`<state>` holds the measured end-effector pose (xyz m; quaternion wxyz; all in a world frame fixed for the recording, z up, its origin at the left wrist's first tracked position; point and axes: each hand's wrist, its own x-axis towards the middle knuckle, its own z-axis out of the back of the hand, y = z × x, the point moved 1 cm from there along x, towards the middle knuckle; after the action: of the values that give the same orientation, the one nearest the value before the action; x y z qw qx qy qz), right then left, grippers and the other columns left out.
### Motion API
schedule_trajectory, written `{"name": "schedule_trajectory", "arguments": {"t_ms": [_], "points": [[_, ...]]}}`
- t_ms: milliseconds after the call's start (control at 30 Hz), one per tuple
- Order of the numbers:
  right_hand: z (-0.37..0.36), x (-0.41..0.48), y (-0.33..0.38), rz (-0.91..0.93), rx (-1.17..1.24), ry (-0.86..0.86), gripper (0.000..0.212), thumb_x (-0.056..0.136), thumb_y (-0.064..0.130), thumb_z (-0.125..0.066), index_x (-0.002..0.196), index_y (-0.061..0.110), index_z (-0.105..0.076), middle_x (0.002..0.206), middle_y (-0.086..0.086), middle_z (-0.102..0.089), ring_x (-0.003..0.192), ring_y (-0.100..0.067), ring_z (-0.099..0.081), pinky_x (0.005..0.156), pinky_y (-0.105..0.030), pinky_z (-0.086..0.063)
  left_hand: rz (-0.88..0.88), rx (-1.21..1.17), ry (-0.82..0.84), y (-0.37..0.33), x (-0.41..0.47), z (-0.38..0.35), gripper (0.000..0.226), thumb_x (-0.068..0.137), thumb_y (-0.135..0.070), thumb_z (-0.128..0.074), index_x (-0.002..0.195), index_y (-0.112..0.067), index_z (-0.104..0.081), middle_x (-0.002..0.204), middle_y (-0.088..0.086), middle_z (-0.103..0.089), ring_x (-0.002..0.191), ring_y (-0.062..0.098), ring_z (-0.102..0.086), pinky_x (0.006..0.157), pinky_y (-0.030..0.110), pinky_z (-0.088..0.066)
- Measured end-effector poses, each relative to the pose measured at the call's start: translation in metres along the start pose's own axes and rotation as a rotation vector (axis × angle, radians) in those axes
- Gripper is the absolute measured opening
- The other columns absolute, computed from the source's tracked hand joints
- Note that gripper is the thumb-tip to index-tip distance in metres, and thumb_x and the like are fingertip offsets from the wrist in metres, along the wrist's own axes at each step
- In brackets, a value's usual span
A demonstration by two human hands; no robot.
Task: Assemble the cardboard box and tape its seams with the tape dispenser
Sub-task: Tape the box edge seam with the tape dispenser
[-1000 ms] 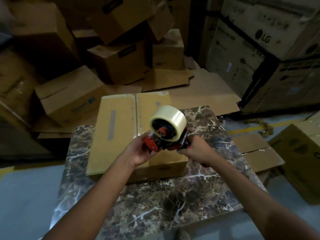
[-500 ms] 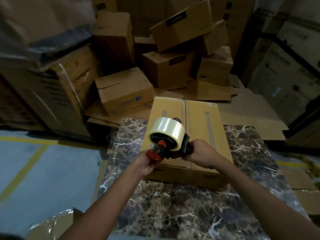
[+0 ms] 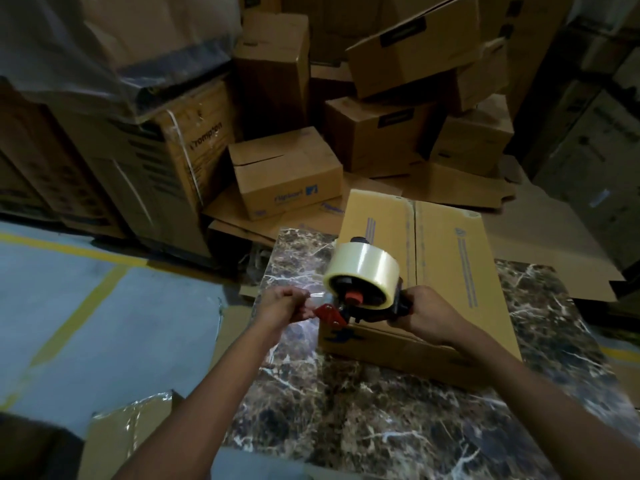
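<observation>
A closed cardboard box [image 3: 446, 251] lies on the dark marble table [image 3: 381, 410], its top flaps meeting in a centre seam. Above the box's near left corner I hold a red and black tape dispenser [image 3: 349, 306] with a roll of clear tape [image 3: 362, 268]. My right hand [image 3: 424, 311] grips the dispenser's handle. My left hand [image 3: 282, 303] pinches the loose end of the clear tape, drawn out a little to the left of the red blade guard.
Many cardboard boxes [image 3: 287, 171] are piled behind the table, with flattened cardboard [image 3: 460, 185] on the floor. Large cartons [image 3: 156, 161] stand at the left. The blue floor [image 3: 86, 323] with yellow lines lies left of the table. A plastic-wrapped box [image 3: 128, 441] sits at bottom left.
My view has swung left. My left hand has moved off the dispenser's front to the left and drawn the tape end out with it. The right hand keeps its grip.
</observation>
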<state>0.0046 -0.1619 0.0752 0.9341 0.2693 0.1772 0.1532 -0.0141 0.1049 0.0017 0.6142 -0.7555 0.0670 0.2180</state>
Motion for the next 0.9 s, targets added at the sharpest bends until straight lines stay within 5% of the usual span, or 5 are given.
{"name": "schedule_trajectory", "arguments": {"t_ms": [167, 333, 467, 900], "points": [[0.003, -0.001, -0.024, -0.044, 0.042, -0.022, 0.038, 0.076, 0.011, -0.075, 0.051, 0.021, -0.048, 0.045, 0.006, -0.041, 0.043, -0.007, -0.035, 0.051, -0.029, -0.028, -0.135, 0.098, 0.021, 0.012, 0.006, 0.013, 0.015, 0.094, -0.007, -0.06, 0.082, 0.0, -0.063, 0.063, 0.015, -0.067, 0.047, 0.021, -0.061, 0.052, 0.031, -0.056], [0.001, -0.001, -0.033, -0.032, 0.0, 0.009, 0.041, 0.079, 0.031, -0.076, 0.049, 0.026, -0.048, 0.046, 0.006, -0.044, 0.041, -0.006, -0.04, 0.045, -0.02, -0.028, -0.252, 0.199, 0.012, 0.026, 0.011, 0.003, 0.019, 0.095, -0.009, -0.059, 0.083, 0.005, -0.063, 0.066, 0.023, -0.065, 0.048, 0.027, -0.061, 0.05, 0.035, -0.055], [-0.008, 0.004, -0.04, -0.073, -0.047, 0.029, 0.036, 0.082, 0.034, -0.076, 0.057, 0.022, -0.055, 0.056, 0.002, -0.053, 0.053, -0.014, -0.048, 0.05, -0.026, -0.031, -0.265, 0.164, -0.014, 0.046, 0.013, 0.007, 0.021, 0.094, -0.012, -0.061, 0.081, 0.004, -0.063, 0.065, 0.024, -0.064, 0.051, 0.03, -0.06, 0.052, 0.042, -0.054], [-0.021, 0.012, -0.05, -0.158, -0.149, 0.056, 0.022, 0.082, 0.029, -0.073, 0.068, 0.016, -0.062, 0.067, -0.009, -0.064, 0.061, -0.025, -0.058, 0.054, -0.033, -0.037, -0.127, -0.088, -0.06, 0.084, 0.018, -0.01, 0.01, 0.093, -0.003, -0.058, 0.084, 0.003, -0.06, 0.063, 0.013, -0.06, 0.048, 0.02, -0.054, 0.047, 0.025, -0.042]]}}
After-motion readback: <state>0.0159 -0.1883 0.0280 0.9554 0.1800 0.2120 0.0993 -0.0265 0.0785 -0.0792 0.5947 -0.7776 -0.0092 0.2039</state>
